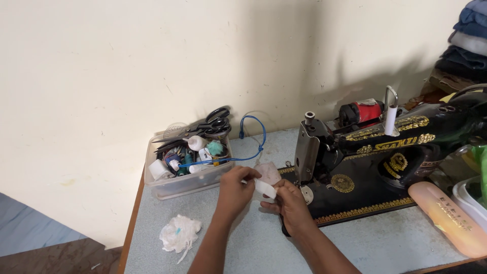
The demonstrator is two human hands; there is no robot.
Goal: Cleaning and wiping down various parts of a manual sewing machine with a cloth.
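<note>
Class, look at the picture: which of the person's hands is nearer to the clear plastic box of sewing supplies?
Left. The left hand is just right of the plastic box; the right hand is farther right, by the sewing machine.

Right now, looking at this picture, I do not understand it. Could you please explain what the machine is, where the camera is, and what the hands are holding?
The camera sits on the person's head and looks down at a blue-grey table. The black machine with gold ornament is a sewing machine. The left hand and right hand hold together a small white strip of cloth over a pale pink piece. A clear plastic box holds black scissors and thread spools. A crumpled white cloth lies nearby.
</note>
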